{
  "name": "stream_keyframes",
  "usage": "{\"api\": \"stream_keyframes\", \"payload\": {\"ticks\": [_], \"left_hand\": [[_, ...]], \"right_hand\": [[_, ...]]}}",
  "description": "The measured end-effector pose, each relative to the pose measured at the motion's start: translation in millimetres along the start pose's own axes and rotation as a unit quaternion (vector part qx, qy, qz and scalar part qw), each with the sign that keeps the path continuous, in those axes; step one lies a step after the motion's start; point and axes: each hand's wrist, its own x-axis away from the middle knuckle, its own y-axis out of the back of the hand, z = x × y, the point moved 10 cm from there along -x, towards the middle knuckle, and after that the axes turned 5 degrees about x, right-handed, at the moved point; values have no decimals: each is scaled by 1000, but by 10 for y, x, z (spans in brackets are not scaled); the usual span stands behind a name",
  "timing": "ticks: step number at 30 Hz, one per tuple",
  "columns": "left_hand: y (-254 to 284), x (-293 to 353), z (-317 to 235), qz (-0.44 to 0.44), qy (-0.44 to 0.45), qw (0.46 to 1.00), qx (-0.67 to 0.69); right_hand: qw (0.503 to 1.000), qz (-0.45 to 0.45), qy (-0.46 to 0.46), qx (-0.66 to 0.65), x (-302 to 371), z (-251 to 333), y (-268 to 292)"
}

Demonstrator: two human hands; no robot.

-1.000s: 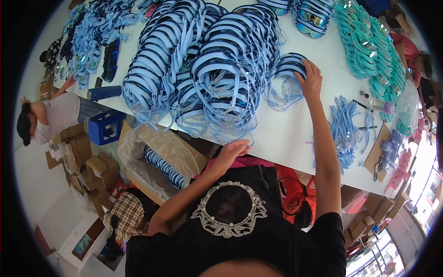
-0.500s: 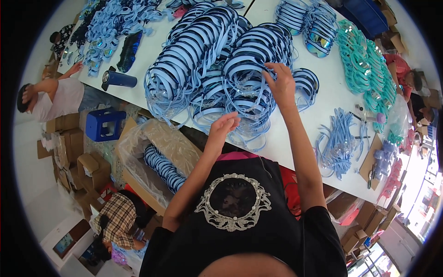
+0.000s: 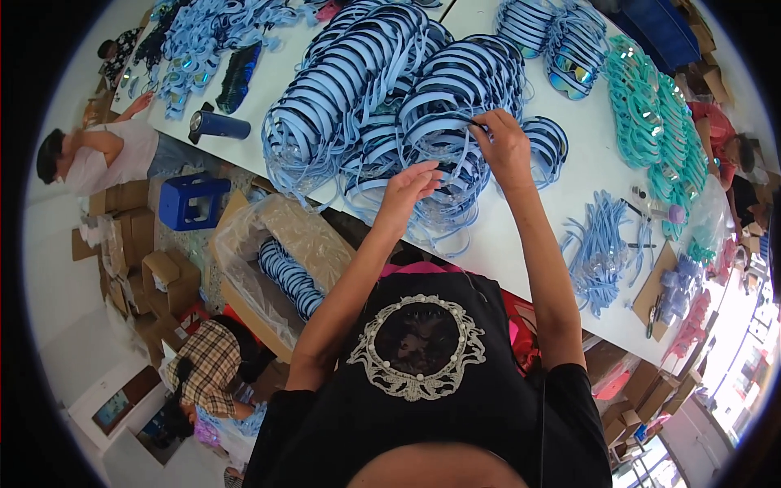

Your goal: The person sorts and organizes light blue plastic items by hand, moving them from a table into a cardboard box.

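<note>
The right hand point(image 3: 504, 150) has its grip pinched on a pale-blue-and-black curved goggle point(image 3: 437, 124) atop the white tabletop point(image 3: 590, 146); the left hand point(image 3: 407, 192) is half open, visibly empty. One goggle row point(image 3: 289, 278) lies in the brown cardboard carton point(image 3: 259, 324), many outside.

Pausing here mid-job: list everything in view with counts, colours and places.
blue goggles: many, light blue and black, stacked mid-table
mirrored goggles: two stacks, light-blue straps, far right-centre
green goggles: many, green, right
straps: one bundle, light blue, near right
heap: one, light blue, far left
bottle: one, dark blue, left table edge
table: at least one, white, centre
lined carton: one, brown, below table
cartons: several, brown, floor left, lower right
stool: one, blue, floor left
bin: one, blue, upper right
co-workers: at least four, mixed clothing, both sides
left hand: one, bare, front stack's near side
right hand: one, bare, front stack's right side
</note>
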Motion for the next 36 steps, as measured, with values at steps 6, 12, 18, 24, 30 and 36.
{"api": "stream_keyframes", "payload": {"ticks": [6, 12, 18, 24, 30, 36], "left_hand": [[-261, -369, 41, 10, 14, 994, 110], [-95, -798, 56, -50, 39, 946, 319], [-56, -1024, 109, -24, 66, 911, 405], [-93, -1018, -32, 43, 42, 921, 384], [85, -1010, 95, 3, 41, 915, 401], [-166, -636, 158, 4, 18, 923, 385]], "right_hand": [[998, 28, 7, 64, -188, -84, -342], [993, 87, 75, 31, -369, 199, -426], [981, 154, 119, 0, -527, 62, -728], [988, 136, 61, 42, -495, -49, -782], [986, 36, 144, 79, -298, 396, -521], [994, 50, 92, -10, 147, 272, -248]]}}
